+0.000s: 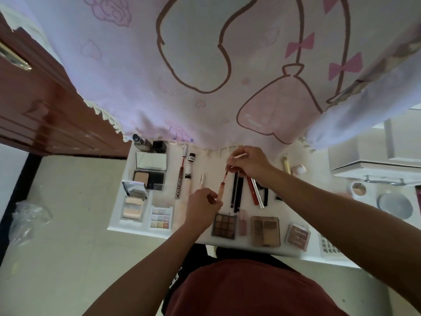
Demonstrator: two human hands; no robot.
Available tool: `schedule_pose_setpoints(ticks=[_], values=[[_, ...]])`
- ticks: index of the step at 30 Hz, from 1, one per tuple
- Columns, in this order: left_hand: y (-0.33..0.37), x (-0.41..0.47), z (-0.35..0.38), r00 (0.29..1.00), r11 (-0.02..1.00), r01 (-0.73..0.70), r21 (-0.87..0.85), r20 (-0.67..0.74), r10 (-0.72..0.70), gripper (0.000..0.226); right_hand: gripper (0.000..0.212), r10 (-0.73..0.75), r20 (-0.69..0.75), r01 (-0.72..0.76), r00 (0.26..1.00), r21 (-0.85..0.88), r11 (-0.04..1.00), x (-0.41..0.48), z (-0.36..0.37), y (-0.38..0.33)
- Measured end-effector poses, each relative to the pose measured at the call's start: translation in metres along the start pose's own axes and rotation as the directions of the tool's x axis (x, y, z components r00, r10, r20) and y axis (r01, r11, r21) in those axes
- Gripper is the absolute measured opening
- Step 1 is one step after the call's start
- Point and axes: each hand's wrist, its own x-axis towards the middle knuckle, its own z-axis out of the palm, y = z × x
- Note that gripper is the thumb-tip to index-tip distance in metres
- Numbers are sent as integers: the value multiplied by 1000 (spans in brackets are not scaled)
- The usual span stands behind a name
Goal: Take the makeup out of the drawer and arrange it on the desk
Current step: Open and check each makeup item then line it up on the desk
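An open black powder compact with a mirror lies at the left of the white bench. Near the middle, the left hand has its grip pinched on the lower end of a slim peach lip-gloss tube. Farther right, the right hand has its grip pinched on a red-tipped applicator wand, whose tip is just above the tube's mouth. Thin black pencils lie beneath that hand.

A soft pink cloth with a fringed edge hangs at twelve o'clock above the smooth, matt white desk. At ten o'clock the reddish wooden cabinet shines glossy. A crinkled clear plastic bag lies at nine o'clock.
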Motion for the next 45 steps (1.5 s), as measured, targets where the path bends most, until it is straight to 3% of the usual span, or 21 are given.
schedule_pose_setpoints(ticks=[9,18,34,39,45], values=[[-16,24,19,987,972,141,186,-97,-125,22,14,109,6,-107,994,-143,984,62,37,24],[-20,51,23,993,897,91,433,-104,-51,16,12,124,-54,-134,991,-271,953,106,56,35],[-25,52,8,997,861,46,506,-75,-9,25,15,-51,-47,23,998,-472,881,95,34,38],[-26,52,-2,998,849,37,527,-64,-3,26,12,-110,-93,29,989,-622,782,71,0,51],[-25,56,-7,998,864,44,502,-60,-17,29,30,17,-48,-49,999,-820,570,56,3,67]])
